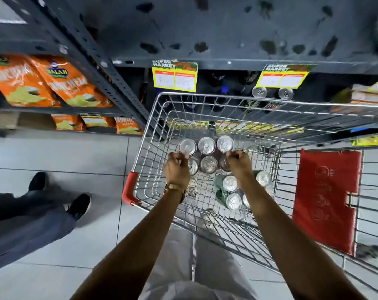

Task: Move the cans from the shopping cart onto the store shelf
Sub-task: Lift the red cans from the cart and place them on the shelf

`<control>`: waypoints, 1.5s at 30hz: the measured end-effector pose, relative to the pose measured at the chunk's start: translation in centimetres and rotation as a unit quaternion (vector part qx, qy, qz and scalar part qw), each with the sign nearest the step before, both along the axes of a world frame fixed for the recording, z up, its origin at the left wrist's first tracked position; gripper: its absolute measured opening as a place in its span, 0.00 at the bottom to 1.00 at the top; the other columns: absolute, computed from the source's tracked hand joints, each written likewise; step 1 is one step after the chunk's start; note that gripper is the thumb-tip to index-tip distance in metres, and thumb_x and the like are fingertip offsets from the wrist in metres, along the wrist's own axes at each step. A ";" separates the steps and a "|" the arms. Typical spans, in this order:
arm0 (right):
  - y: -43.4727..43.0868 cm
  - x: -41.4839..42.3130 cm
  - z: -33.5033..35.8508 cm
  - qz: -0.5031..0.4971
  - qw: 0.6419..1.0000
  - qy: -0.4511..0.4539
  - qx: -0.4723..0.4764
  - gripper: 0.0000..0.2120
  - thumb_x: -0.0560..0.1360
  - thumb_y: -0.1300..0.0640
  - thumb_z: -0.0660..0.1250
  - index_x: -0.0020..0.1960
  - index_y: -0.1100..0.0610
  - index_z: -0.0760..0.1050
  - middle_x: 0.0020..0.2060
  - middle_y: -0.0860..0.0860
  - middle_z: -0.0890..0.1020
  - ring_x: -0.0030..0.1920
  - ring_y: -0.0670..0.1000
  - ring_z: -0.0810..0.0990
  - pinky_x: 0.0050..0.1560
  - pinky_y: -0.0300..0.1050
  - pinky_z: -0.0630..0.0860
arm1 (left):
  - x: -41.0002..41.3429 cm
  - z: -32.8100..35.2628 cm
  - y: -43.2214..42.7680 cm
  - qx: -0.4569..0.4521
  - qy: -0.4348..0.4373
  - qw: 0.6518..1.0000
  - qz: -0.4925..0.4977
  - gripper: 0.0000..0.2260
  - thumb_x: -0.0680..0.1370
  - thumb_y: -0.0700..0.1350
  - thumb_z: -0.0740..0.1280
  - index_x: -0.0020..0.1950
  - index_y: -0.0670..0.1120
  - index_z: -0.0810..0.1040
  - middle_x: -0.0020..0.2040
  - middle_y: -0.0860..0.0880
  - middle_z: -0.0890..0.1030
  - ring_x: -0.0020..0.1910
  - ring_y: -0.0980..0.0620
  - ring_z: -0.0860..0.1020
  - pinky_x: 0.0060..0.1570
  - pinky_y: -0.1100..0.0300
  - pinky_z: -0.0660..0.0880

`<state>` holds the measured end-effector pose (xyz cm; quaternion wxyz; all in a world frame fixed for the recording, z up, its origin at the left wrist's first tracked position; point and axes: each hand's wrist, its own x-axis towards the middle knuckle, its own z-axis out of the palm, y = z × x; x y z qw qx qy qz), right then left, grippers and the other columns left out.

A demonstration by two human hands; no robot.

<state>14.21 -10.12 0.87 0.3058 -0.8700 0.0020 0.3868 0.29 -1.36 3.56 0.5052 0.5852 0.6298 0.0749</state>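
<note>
Here, a wire shopping cart (153, 118) fills the centre and right of the frame, and inside it stand two clusters of cans seen from above by their silver tops: a block of six cans (206, 155) in two rows of three toward the far end of the basket, and a group of green cans (230, 189) nearer the bottom right of the basket, partly hidden behind the right forearm. The left hand (177, 167) reaches down at the left edge of the six-can block, its fingers curled over the rim of the far-left can (187, 146) and covering part of the can behind it; the right hand (237, 162) is at the right edge of the same block, fingers pinched at the rim of the far-right can (225, 143). Both hands look closed on the block from its two sides, though whether it is lifted cannot be told. A gold wristwatch (175, 188) sits on the left wrist. Above the cart, the dark store shelf (227, 61) carries two yellow price tags (175, 75), with two cans (272, 93) on the tier beneath it at upper right. Orange snack bags (43, 81) fill the shelves at upper left, and a red child-seat flap (326, 198) hangs at right
</note>
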 end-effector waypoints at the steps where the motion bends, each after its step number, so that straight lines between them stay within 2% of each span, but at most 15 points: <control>1: -0.4 -0.4 0.9 -0.013 1.000 -0.008 0.020 0.16 0.77 0.52 0.64 0.58 0.62 0.78 0.55 0.61 0.83 0.56 0.59 0.80 0.51 0.46 0.74 | -0.2 1.3 0.1 0.007 -0.021 1.000 0.007 0.13 0.80 0.45 0.62 0.56 0.36 0.72 0.53 0.38 0.80 0.48 0.37 0.82 0.47 0.46 0.80; 5: -1.4 -2.0 5.9 -0.034 0.991 -0.060 0.118 0.14 0.77 0.55 0.65 0.55 0.64 0.77 0.47 0.58 0.81 0.47 0.52 0.77 0.46 0.41 0.69 | -0.4 6.3 0.1 0.102 -0.057 0.993 0.018 0.11 0.78 0.45 0.65 0.52 0.37 0.72 0.42 0.45 0.78 0.36 0.39 0.82 0.35 0.46 0.81; 7: -1.2 -2.5 8.5 -0.032 0.982 -0.084 0.168 0.14 0.78 0.56 0.64 0.55 0.67 0.75 0.44 0.58 0.80 0.45 0.51 0.76 0.46 0.44 0.71 | -0.3 8.5 0.6 0.162 -0.062 0.984 0.033 0.09 0.77 0.43 0.66 0.51 0.37 0.73 0.39 0.44 0.77 0.30 0.49 0.76 0.34 0.60 0.80; 8: -0.8 -2.5 10.0 -0.028 0.977 -0.097 0.190 0.14 0.78 0.56 0.63 0.56 0.67 0.74 0.44 0.58 0.79 0.45 0.51 0.76 0.47 0.45 0.72 | 0.0 9.5 1.0 0.189 -0.075 0.978 0.046 0.08 0.77 0.41 0.67 0.49 0.37 0.73 0.36 0.47 0.75 0.28 0.55 0.72 0.30 0.69 0.75; 9: -0.4 -2.4 11.6 -0.025 0.971 -0.111 0.209 0.15 0.78 0.55 0.64 0.57 0.66 0.73 0.45 0.57 0.79 0.46 0.51 0.76 0.49 0.47 0.73 | 0.1 10.4 1.5 0.202 -0.102 0.972 0.062 0.05 0.76 0.40 0.67 0.45 0.39 0.73 0.33 0.50 0.73 0.27 0.59 0.68 0.29 0.71 0.70; 13: 2.3 -0.9 17.3 -0.008 0.949 -0.162 0.272 0.15 0.77 0.53 0.65 0.59 0.60 0.74 0.50 0.53 0.82 0.51 0.49 0.79 0.55 0.46 0.75 | 1.1 14.6 3.9 0.179 -0.223 0.947 0.148 0.19 0.76 0.39 0.68 0.32 0.52 0.61 0.28 0.55 0.66 0.26 0.61 0.66 0.38 0.55 0.66; 15: 4.1 0.1 19.7 -0.003 0.934 -0.169 0.313 0.11 0.77 0.54 0.65 0.56 0.59 0.75 0.46 0.49 0.81 0.45 0.44 0.78 0.50 0.37 0.74 | 1.5 16.4 5.4 0.183 -0.257 0.934 0.167 0.19 0.76 0.41 0.68 0.32 0.52 0.61 0.27 0.56 0.68 0.29 0.57 0.69 0.39 0.49 0.68; 17: 6.3 1.4 21.6 0.008 0.924 -0.183 0.336 0.08 0.77 0.55 0.66 0.52 0.59 0.75 0.41 0.48 0.79 0.39 0.40 0.75 0.45 0.37 0.71 | 2.1 18.3 6.9 0.185 -0.277 0.927 0.171 0.16 0.75 0.44 0.69 0.33 0.52 0.64 0.32 0.50 0.71 0.35 0.48 0.71 0.40 0.43 0.72; 22: 12.6 5.3 24.9 0.028 0.913 -0.193 0.359 0.13 0.76 0.54 0.66 0.51 0.65 0.75 0.37 0.50 0.76 0.36 0.43 0.72 0.44 0.42 0.69 | 4.8 21.1 11.5 0.208 -0.325 0.905 0.179 0.13 0.76 0.44 0.68 0.35 0.50 0.67 0.39 0.43 0.71 0.39 0.48 0.68 0.42 0.53 0.68; 28: 19.9 9.6 26.6 0.064 0.910 -0.195 0.360 0.15 0.76 0.54 0.66 0.51 0.66 0.76 0.43 0.53 0.78 0.42 0.48 0.74 0.42 0.40 0.70 | 8.2 21.9 17.4 0.208 -0.310 0.905 0.202 0.13 0.77 0.43 0.67 0.35 0.52 0.67 0.38 0.47 0.74 0.41 0.48 0.73 0.47 0.47 0.75; 32: 23.3 11.4 26.6 0.096 0.919 -0.196 0.329 0.11 0.76 0.57 0.66 0.36 0.59 0.74 0.38 0.51 0.76 0.42 0.49 0.75 0.44 0.43 0.70 | 9.9 21.5 19.6 0.232 -0.295 0.904 0.206 0.10 0.77 0.43 0.66 0.38 0.48 0.68 0.38 0.48 0.75 0.44 0.46 0.75 0.49 0.54 0.73; 34: 24.5 12.1 26.2 0.096 0.925 -0.192 0.314 0.14 0.76 0.58 0.65 0.32 0.57 0.69 0.35 0.52 0.75 0.38 0.50 0.73 0.39 0.43 0.69 | 10.5 21.1 20.3 0.246 -0.271 0.910 0.196 0.06 0.77 0.43 0.65 0.44 0.44 0.69 0.46 0.41 0.79 0.48 0.44 0.77 0.50 0.57 0.72; 36: 25.2 12.5 25.9 0.091 0.929 -0.190 0.304 0.17 0.76 0.57 0.65 0.30 0.55 0.66 0.31 0.49 0.72 0.33 0.47 0.71 0.34 0.42 0.66 | 10.8 20.8 20.9 0.252 -0.265 0.912 0.184 0.05 0.78 0.44 0.65 0.47 0.43 0.71 0.48 0.41 0.79 0.48 0.47 0.76 0.48 0.62 0.70; 41: 25.3 12.7 25.7 0.107 0.928 -0.208 0.292 0.10 0.77 0.54 0.63 0.42 0.59 0.73 0.39 0.53 0.77 0.34 0.46 0.72 0.32 0.39 0.67 | 10.4 20.0 21.1 0.268 -0.258 0.919 0.134 0.07 0.78 0.47 0.64 0.49 0.44 0.70 0.38 0.55 0.73 0.37 0.58 0.72 0.38 0.70 0.65; 45: 23.8 11.9 25.4 0.127 0.926 -0.215 0.284 0.13 0.80 0.50 0.59 0.46 0.60 0.73 0.41 0.53 0.77 0.40 0.50 0.74 0.35 0.41 0.67 | 9.5 19.5 20.4 0.230 -0.271 0.929 0.105 0.12 0.77 0.52 0.65 0.52 0.45 0.70 0.39 0.58 0.72 0.38 0.62 0.73 0.46 0.62 0.69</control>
